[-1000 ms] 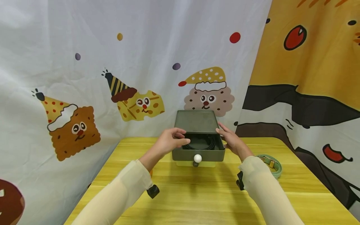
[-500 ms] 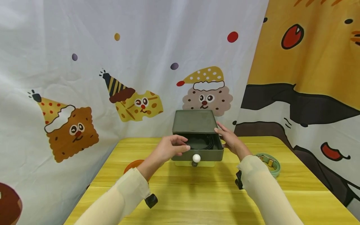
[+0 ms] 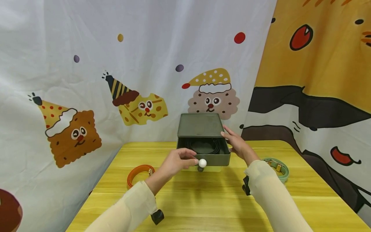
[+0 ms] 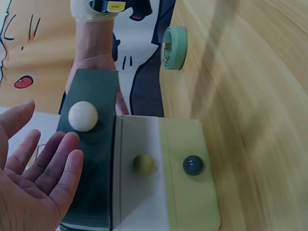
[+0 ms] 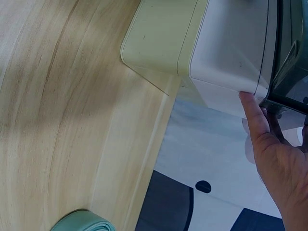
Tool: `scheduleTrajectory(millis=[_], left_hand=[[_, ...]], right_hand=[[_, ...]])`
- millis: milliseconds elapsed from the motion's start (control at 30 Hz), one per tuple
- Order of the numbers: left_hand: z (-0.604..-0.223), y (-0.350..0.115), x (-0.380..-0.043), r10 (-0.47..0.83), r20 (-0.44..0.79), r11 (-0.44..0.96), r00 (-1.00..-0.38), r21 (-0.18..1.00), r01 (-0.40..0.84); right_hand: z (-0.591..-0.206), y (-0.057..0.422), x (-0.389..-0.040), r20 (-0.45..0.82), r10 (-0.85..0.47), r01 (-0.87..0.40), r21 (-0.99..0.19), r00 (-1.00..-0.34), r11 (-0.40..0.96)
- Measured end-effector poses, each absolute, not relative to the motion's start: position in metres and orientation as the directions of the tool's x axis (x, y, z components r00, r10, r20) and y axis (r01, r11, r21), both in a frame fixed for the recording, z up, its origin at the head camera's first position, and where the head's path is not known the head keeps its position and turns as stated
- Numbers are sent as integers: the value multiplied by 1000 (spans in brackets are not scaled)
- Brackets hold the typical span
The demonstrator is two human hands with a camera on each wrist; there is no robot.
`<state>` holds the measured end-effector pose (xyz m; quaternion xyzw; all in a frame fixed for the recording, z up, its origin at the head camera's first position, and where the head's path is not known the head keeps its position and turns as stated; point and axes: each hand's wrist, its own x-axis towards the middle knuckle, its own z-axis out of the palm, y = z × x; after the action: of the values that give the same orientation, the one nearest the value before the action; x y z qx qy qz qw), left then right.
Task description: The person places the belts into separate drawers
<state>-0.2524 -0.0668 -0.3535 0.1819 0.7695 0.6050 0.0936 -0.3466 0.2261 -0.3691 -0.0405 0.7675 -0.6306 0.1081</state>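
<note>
A small drawer unit with a dark green top (image 3: pixel 200 125) stands at the back of the table. Its top drawer (image 3: pixel 217 160) is pulled out, and a black coiled belt (image 3: pixel 216 147) lies inside. My left hand (image 3: pixel 177 161) is at the drawer's front, fingers loosely extended beside the round white knob (image 4: pixel 83 116). In the left wrist view the fingertips show just short of that knob. My right hand (image 3: pixel 239 145) rests against the unit's right side; in the right wrist view its fingers touch the white section (image 5: pixel 231 53).
An orange coiled belt (image 3: pixel 131 177) lies on the table (image 3: pixel 203 206) to the left. To the right lies a green coiled belt (image 3: pixel 285 174) with a gold buckle. Below the green drawer are white and pale yellow (image 4: pixel 185 202) drawers with knobs. A printed curtain (image 3: pixel 156 48) hangs behind.
My left hand has moved from over the open drawer down and right to the white knob, uncovering the orange belt. My right hand stays at the unit's side.
</note>
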Motion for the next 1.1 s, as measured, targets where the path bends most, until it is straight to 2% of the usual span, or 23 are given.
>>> scheduleTrajectory(millis=[667,1100], left_hand=[[-385,-48,-246,314,123,203,-941,960,193],[-396,-38,-245,210,171,126,-963,972,200]], right_hand=[[-369,226,-348,-117,-197,79,-978,-973,194],[-369,226,-347,-110,-205,69,-978,-972,195]])
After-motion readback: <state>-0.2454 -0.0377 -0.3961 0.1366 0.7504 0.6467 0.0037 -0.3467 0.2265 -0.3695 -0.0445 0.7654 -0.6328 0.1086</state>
